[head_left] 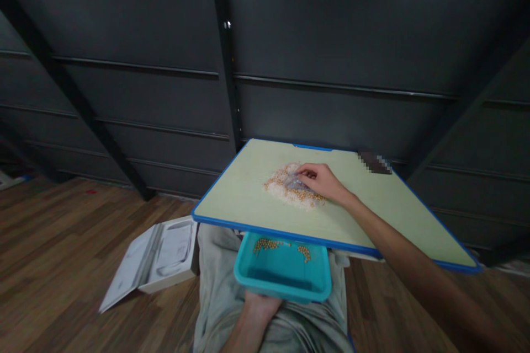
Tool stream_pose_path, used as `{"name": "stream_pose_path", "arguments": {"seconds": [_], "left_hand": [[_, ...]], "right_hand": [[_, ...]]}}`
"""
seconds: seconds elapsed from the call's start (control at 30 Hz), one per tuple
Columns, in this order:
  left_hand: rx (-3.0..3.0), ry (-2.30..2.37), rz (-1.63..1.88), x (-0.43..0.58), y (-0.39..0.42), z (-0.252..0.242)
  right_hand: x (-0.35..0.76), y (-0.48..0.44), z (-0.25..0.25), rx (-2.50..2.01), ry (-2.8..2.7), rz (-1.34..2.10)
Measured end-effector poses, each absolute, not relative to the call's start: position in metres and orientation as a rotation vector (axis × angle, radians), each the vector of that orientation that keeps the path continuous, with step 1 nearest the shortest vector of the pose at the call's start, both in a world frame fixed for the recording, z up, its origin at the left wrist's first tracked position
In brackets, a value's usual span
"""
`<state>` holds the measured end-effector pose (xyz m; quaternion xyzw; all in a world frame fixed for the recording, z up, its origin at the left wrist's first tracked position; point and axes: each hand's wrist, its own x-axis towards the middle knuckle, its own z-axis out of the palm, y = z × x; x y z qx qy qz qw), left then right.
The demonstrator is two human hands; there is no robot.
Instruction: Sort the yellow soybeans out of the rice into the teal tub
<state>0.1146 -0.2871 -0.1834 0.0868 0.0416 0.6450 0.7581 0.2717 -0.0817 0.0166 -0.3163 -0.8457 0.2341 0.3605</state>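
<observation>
Gray pants [213,298] cover two legs close to the camera, and a blue-green tray [285,289] sits over the lap, partly under the near edge of a board [232,193]. One left hand [261,304] is at the near side of the tray, touching it from below. Its fingers are hidden, so I cannot tell how tightly they grip. Gold beads [265,244] lie in the tray in two bunches along the far side, one on the left and one on the right.

The board is pale green with a blue edge. White grains [281,191] lie in a heap near its middle, with more gold beads mixed in. The right hand [317,176] is at the heap, with its fingers bent and the tips of thumb and finger close together. I cannot tell if they pinch anything. Something gray and see-through shows in the heap beside that hand, too blurry to name.

At the far right of the board is a dark blurred thing [372,162]. An open white box [171,251] lies left of the legs on the wood floor [62,253], and a dark wall [331,33] stands behind the board
</observation>
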Motion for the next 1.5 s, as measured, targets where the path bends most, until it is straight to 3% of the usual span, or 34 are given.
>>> {"name": "stream_pose_path", "arguments": {"seconds": [0.57, 1.5], "left_hand": [[0.14, 0.202, 1.389, 0.117, -0.29, -0.155], [0.219, 0.179, 1.443, 0.118, -0.29, -0.154]], "right_hand": [[0.264, -0.104, 0.03, -0.773, -2.305, 0.548], [0.264, -0.109, 0.025, -0.691, -2.414, 0.565]]}}
